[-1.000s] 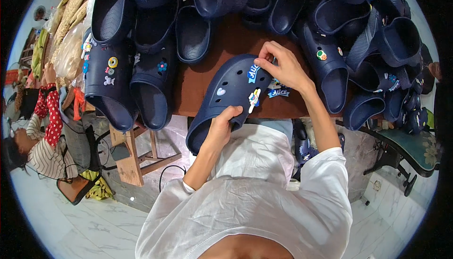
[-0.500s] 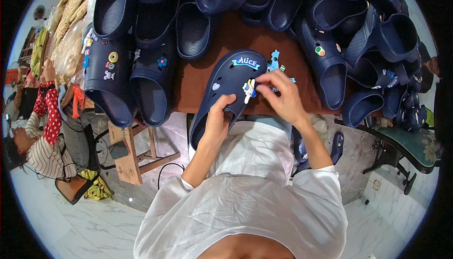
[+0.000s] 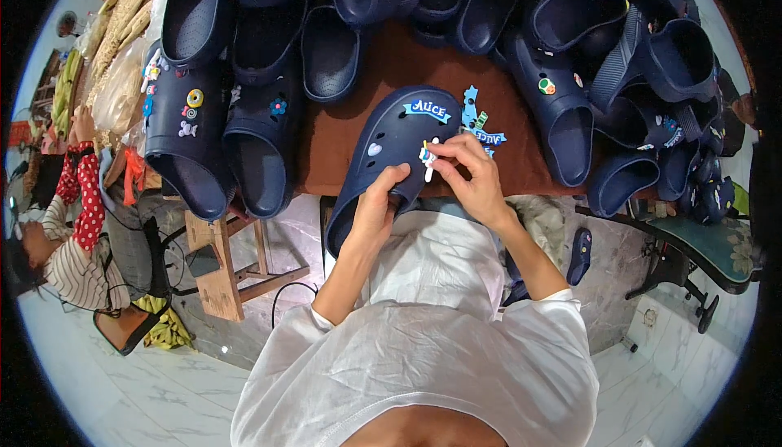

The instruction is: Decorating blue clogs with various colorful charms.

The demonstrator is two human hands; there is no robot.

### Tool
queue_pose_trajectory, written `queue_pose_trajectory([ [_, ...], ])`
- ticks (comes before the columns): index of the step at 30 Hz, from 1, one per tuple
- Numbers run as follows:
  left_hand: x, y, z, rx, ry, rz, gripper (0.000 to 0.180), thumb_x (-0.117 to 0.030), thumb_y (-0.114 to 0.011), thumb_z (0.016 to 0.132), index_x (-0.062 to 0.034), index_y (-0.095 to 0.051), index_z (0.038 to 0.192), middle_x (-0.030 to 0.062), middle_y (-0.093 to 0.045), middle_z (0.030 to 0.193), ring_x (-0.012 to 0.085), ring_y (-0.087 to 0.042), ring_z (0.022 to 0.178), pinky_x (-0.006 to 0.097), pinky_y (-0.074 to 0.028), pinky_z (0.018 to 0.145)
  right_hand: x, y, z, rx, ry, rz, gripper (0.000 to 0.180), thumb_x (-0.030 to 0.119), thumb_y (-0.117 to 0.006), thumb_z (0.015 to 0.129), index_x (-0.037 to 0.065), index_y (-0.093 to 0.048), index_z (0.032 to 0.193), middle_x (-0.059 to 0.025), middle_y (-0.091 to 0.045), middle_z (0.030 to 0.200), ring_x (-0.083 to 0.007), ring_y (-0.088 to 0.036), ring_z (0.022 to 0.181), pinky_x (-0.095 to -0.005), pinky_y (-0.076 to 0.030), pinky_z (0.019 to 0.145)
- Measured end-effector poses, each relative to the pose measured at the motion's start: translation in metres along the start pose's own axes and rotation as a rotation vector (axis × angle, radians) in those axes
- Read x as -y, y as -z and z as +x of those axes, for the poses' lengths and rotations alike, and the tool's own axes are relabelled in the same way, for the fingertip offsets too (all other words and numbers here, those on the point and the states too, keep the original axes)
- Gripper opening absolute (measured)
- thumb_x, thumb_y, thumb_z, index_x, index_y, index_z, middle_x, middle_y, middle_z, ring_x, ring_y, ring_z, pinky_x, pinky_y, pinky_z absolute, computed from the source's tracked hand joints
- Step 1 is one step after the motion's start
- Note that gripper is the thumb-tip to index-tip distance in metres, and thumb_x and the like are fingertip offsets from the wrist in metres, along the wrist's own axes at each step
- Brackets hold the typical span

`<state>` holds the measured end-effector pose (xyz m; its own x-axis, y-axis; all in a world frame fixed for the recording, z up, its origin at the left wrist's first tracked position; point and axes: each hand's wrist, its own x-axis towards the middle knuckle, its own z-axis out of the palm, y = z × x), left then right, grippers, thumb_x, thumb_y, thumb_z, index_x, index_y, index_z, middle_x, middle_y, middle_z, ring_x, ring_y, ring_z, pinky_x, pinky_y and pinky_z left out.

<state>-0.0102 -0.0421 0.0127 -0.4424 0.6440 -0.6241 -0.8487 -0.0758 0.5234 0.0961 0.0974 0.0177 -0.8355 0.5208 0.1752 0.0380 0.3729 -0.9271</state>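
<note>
A dark blue clog (image 3: 399,133) lies toe-away on the brown table cover, tilted a little to the right. My left hand (image 3: 376,203) grips it by the foot opening, thumb on top of the upper. With thumb and forefinger, my right hand (image 3: 468,174) pinches a white shoe charm (image 3: 428,162) with coloured spots against the clog's right side. A blue ribbon-shaped charm (image 3: 428,110) sits across the toe, and a small pale heart-shaped charm (image 3: 374,149) on the left side. Several loose charms (image 3: 471,109), some star-shaped, lie right of the toe.
Many dark blue clogs surround the brown cloth (image 3: 423,60), among them a decorated clog (image 3: 191,121) at left and another clog (image 3: 558,109) at right. Below the table's left edge stands a wooden stool (image 3: 216,264). Another person (image 3: 81,235) sits at far left.
My right hand has shifted slightly down and left, its fingers closer around the white charm. More of the loose charms now shows beside it. My left hand keeps its hold.
</note>
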Motion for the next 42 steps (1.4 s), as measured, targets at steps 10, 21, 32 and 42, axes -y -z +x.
queue_pose_trajectory([
  [10,-0.006,-0.003,-0.002,-0.021,-0.039,-0.064,0.030,-0.014,-0.065,0.083,0.0018,-0.059,0.108,0.0089,-0.063,0.104,0.0177,-0.061,0.095,0.031,-0.049,0.086,-0.001,0.013,0.008,-0.089,0.097,-0.157,0.017,0.007,-0.062,0.086,0.004,-0.065,0.103,-0.0104,-0.060,0.095,-0.0232,-0.060,0.088,-0.0312,-0.048,0.074],
  [21,0.007,-0.007,-0.001,0.006,-0.032,0.035,0.042,-0.020,-0.065,0.084,0.0002,-0.053,0.119,0.0107,-0.061,0.112,0.0207,-0.060,0.101,0.035,-0.047,0.092,-0.004,0.024,0.051,-0.006,0.170,-0.540,0.031,0.021,-0.064,0.086,0.011,-0.063,0.115,-0.0142,-0.053,0.114,-0.0328,-0.049,0.106,-0.0404,-0.043,0.091],
  [32,-0.006,-0.004,-0.008,-0.083,-0.048,-0.102,0.055,-0.030,-0.069,0.085,-0.0028,-0.047,0.127,0.0130,-0.058,0.121,0.0247,-0.058,0.110,0.039,-0.046,0.096,-0.040,0.069,0.046,-0.147,-0.110,-0.239,0.019,0.012,-0.062,0.086,0.004,-0.065,0.104,-0.0138,-0.061,0.094,-0.0295,-0.060,0.093,-0.0381,-0.047,0.080],
  [42,-0.004,-0.001,-0.004,-0.072,-0.097,-0.168,0.055,-0.026,-0.069,0.086,-0.0019,-0.046,0.129,0.0127,-0.057,0.125,0.0232,-0.056,0.114,0.037,-0.042,0.102,-0.057,0.073,0.015,-0.121,-0.068,-0.878,0.015,0.012,-0.067,0.080,0.004,-0.057,0.088,-0.0141,-0.057,0.087,-0.0332,-0.056,0.083,-0.0424,-0.045,0.072],
])
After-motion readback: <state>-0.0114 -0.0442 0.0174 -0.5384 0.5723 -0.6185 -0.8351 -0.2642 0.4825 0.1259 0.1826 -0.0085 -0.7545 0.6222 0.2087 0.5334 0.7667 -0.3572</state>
